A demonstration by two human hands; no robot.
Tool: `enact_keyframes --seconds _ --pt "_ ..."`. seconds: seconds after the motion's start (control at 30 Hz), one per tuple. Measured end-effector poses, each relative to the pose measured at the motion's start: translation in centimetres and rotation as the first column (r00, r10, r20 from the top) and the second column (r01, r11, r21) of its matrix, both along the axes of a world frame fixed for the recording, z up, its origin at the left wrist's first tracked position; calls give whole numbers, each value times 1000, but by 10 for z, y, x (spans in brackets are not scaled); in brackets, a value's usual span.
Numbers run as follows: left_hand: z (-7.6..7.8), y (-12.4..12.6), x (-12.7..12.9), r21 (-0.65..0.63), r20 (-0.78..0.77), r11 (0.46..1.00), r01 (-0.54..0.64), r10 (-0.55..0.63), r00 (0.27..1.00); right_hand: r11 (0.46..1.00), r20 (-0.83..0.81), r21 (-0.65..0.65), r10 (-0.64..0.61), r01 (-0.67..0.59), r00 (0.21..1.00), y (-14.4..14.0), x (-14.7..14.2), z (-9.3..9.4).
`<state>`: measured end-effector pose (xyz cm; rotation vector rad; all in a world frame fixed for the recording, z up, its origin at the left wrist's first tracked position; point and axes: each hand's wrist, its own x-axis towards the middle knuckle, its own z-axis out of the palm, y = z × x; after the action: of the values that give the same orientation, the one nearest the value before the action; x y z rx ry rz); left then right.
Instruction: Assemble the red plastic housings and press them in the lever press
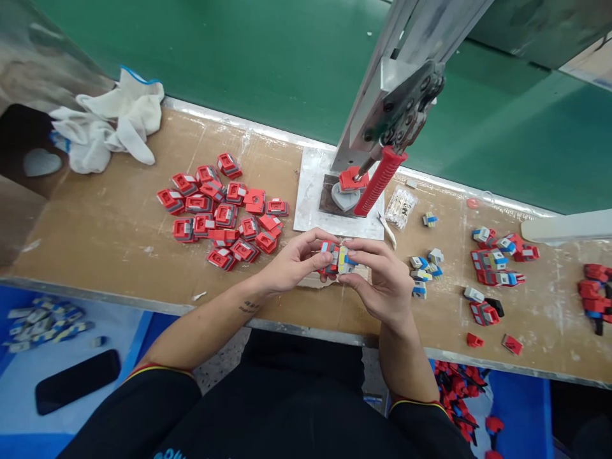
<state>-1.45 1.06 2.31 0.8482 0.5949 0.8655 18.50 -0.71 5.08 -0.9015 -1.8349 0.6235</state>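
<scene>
Over the table's front part, my two hands meet. My left hand (306, 258) is closed around a red and grey plastic toy part (327, 256). My right hand (377, 271) pinches a white, blue and yellow plastic toy part (345, 260), whose side touches or nearly touches the red one; whether they are joined I cannot tell. Just beyond my hands stands a press with a red handle (382, 182). A red part (352, 179) sits under its tip, on a grey heart-shaped block (345, 197).
Several red parts (224, 215) lie left on the table, with white gloves (127, 118) behind. To the right are small white-blue parts (421, 275), a bag of cotton swabs (400, 207) and red assemblies (497, 268). Blue bins below hold a phone (78, 381) and red pieces (461, 395).
</scene>
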Motion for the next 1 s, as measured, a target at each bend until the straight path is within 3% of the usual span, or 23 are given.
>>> enact_keyframes --seconds 0.2,0.4,0.5,0.63,0.7,0.77,0.87,0.93,1.0 --pt "4 -3 -5 115 -174 987 -113 132 976 999 127 40 -13 8 992 1 -1 1" --pt "1 -8 -2 251 -178 928 -275 324 929 961 130 245 -167 131 977 -3 -15 -7" --pt "0 -11 1 412 -132 860 -301 384 914 919 120 337 -260 207 958 -3 -21 -10" --pt "-1 -13 5 610 -116 696 -378 551 826 899 159 396 -266 185 951 -3 -21 -9" --pt "-1 -12 4 648 -110 653 -393 591 799 912 197 390 -214 123 957 -3 -17 -8" --pt "-2 -11 3 654 -89 648 -389 577 812 925 189 372 -161 81 969 -3 -11 -7" --pt "-3 -12 2 675 -46 635 -375 544 838 950 26 288 -131 118 991 -2 -7 -7" --pt "-4 -14 3 736 -26 586 -339 524 851 965 -130 169 -179 200 975 -2 -10 -8" --pt "-4 -18 5 824 -36 497 -271 523 851 971 -195 43 -221 234 956 -4 -15 -8"
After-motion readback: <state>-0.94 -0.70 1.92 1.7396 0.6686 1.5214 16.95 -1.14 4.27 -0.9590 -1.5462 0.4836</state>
